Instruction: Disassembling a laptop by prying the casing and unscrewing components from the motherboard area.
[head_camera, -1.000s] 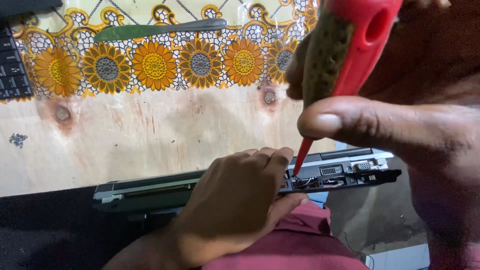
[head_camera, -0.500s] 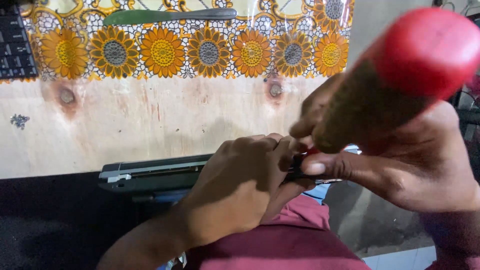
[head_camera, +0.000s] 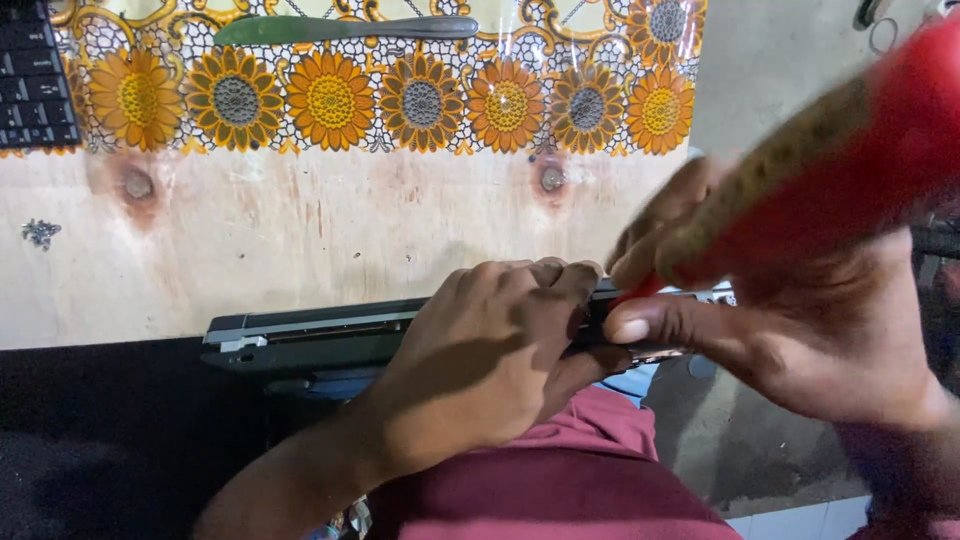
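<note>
While the left hand (head_camera: 480, 365) is clenched over the rear edge of a closed, dark grey laptop (head_camera: 300, 340) stood on its side, the right hand (head_camera: 790, 330) grasps a red-handled screwdriver with a dark textured grip (head_camera: 850, 170), fingers wrapped round the lower handle and thumb stretched toward the laptop. That laptop sits at the near edge of the pale plywood surface (head_camera: 300, 230), against the person's lap, with a maroon garment (head_camera: 580, 480) showing beneath it. The screwdriver's handle slants up to the right, close to the camera and blurred; its red shaft dips between the two hands toward the laptop's edge, but the tip itself is hidden behind the left fingers, so whether it sits in a screw cannot be told.

Judging from this, work on the laptop's edge looks to be under way rather than finished: the casing appears whole and closed, and no removed cover shows. A tiny cluster of small dark bits, perhaps screws (head_camera: 40, 233), lies at the far left of the surface. Further back, a sunflower-patterned cloth (head_camera: 420, 100) carries a dull metal table knife (head_camera: 340, 29), and a black keyboard (head_camera: 35, 85) shows at the top left.
</note>
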